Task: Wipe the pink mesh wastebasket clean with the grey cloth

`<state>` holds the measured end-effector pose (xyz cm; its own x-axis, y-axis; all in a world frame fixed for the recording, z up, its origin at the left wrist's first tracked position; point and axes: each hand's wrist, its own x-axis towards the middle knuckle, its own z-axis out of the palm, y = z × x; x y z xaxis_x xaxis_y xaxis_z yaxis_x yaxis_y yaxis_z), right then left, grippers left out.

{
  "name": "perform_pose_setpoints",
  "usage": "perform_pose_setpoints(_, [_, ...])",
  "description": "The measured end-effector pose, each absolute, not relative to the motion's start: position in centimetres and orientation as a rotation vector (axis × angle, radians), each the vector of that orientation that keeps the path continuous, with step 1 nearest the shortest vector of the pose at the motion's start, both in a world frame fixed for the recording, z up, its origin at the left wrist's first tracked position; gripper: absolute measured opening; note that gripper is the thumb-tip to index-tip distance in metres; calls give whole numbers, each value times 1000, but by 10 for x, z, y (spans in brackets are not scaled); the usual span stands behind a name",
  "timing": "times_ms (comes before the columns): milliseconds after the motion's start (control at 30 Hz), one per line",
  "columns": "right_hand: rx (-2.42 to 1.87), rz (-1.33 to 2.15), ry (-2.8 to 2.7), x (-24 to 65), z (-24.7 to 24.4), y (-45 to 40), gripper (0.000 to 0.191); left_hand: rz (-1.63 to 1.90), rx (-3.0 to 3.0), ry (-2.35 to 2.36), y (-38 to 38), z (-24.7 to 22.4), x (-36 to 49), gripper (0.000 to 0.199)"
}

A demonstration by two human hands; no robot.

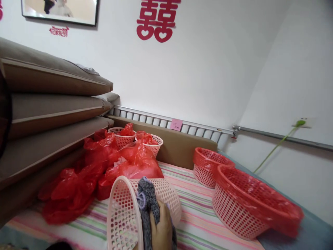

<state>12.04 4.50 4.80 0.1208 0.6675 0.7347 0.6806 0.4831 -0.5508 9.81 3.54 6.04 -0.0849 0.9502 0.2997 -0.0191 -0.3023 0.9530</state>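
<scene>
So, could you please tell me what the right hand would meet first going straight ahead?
The right hand would probably first press its grey cloth against the tipped pink basket's side, though depth is unclear.

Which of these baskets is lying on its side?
The pink basket nearest the camera, with the grey cloth against it; the other four baskets open upward.

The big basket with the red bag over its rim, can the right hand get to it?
Probably yes: mostly just striped sheet lies between the right hand and the big basket, though it holds grey cloth against the tipped basket.
</scene>
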Motion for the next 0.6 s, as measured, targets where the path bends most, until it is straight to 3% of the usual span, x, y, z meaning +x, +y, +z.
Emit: perform_pose_setpoints(600, [-1426, -44, -1235, 198, 34, 115, 31, 1571, 1507, 926, 93, 47, 174, 67])
